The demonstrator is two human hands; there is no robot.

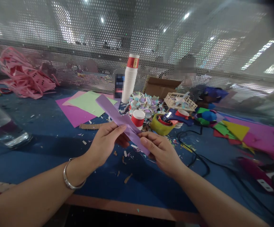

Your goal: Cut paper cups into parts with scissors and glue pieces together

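Both my hands hold a folded strip of purple paper [110, 108] in the air above the blue table. My left hand [107, 138] pinches it near its middle, thumb on top. Toward the lower right end, my right hand [159, 149] grips it between thumb and fingers. A second layer of purple paper crosses the strip between the two hands; how it is joined I cannot tell. Just behind the paper stands a small red and white paper cup [138, 118]. A strip of corrugated cardboard [92, 126] lies beyond my left hand.
A tall stack of paper cups [130, 78] rises behind a pile of paper cut-outs [146, 104]. A yellow tape roll [162, 124] and a black cable [198, 157] lie right. Coloured sheets [89, 102], pink strips [25, 75] and a clear bottle [6, 126] are left.
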